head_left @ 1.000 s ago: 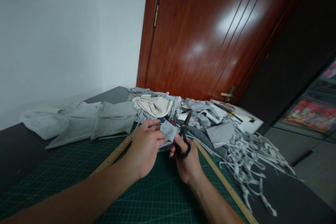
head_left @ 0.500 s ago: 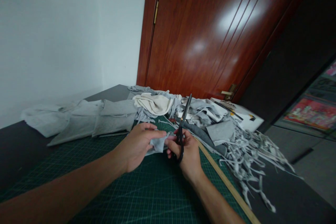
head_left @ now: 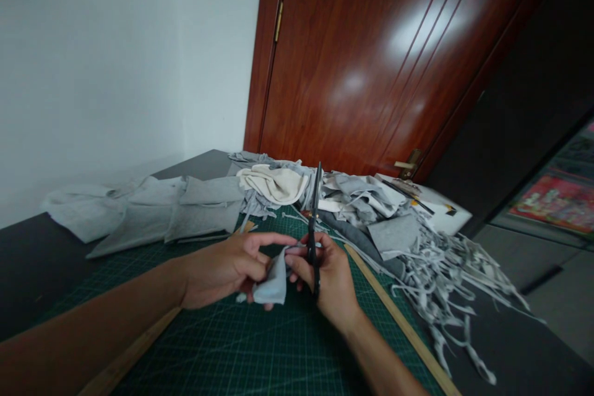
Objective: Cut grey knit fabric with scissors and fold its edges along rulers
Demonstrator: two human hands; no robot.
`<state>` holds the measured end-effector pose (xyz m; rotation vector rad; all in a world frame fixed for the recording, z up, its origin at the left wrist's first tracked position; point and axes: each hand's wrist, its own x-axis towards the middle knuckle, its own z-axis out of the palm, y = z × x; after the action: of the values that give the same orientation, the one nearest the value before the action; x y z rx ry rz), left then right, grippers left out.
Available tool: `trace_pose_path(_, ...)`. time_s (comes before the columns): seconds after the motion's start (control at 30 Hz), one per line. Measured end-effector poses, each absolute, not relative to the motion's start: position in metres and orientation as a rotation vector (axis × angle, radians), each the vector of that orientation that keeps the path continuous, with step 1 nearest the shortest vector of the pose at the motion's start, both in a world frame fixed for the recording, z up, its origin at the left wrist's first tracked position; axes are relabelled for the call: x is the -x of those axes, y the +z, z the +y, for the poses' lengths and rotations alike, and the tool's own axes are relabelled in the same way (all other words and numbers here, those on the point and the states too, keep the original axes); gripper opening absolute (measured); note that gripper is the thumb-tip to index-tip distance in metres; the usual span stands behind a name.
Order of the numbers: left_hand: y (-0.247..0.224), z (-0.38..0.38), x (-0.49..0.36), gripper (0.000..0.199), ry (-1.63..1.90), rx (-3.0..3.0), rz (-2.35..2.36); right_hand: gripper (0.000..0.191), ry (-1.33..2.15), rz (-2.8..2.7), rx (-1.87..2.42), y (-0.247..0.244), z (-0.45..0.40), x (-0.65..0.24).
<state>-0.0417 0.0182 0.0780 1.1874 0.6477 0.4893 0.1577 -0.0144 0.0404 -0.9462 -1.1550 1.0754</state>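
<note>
A small piece of grey fabric (head_left: 273, 284) is held above the green cutting mat (head_left: 250, 359). My left hand (head_left: 223, 275) is closed on it, with the index finger stretched toward its upper edge. Black scissors (head_left: 315, 198) stand nearly upright in my right hand (head_left: 335, 272), their blades pointing away from me. The thumb and fingers of that hand also pinch the fabric's upper right end. Part of the fabric is hidden behind the fingers of both hands.
Folded grey cloth pieces (head_left: 204, 216) lie at the left, beside a cream cloth (head_left: 273, 184). Grey scraps (head_left: 362, 192) and tangled strips (head_left: 445, 284) lie at the right. One wooden strip (head_left: 399, 315) runs right of my hand; another (head_left: 134, 349) passes under my left forearm.
My left hand has shifted left and down, and the fabric now hangs lower, turned toward me. The scissors have swung more upright. A wooden strip has come into sight beneath my left forearm.
</note>
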Motion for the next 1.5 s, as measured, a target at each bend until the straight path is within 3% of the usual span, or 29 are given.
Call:
trace_pose_path(0.13,0.078,0.017,0.037,0.072,0.571,-1.139,0.576,0.065,1.007,-1.131,0.953,0.046,-0.014,-0.166)
trace_pose_path(0.3,0.086,0.019,0.023,0.031,0.924,-1.136,0.623,0.063,0.899,-1.073,0.966,0.051,-0.012,-0.176)
trace_pose_path(0.43,0.096,0.017,0.006,0.021,1.306,-1.187,0.6,0.06,0.85,-1.019,0.946,0.053,-0.013,-0.177)
trace_pose_path(0.53,0.09,0.01,-0.007,0.026,1.383,-1.24,0.611,0.06,0.871,-0.999,0.893,0.052,-0.014,-0.172)
trace_pose_path(1.0,0.049,-0.004,-0.014,0.068,1.113,-1.013,0.549,0.058,0.91,-1.01,0.993,0.051,-0.008,-0.173)
trace_pose_path(1.23,0.045,-0.005,-0.012,0.079,1.059,-0.799,0.535,0.056,0.97,-1.102,0.982,0.05,-0.011,-0.173)
trace_pose_path(1.5,0.042,0.013,0.002,0.081,1.047,-0.966,0.588,0.058,1.084,-1.197,0.959,0.041,-0.013,-0.169)
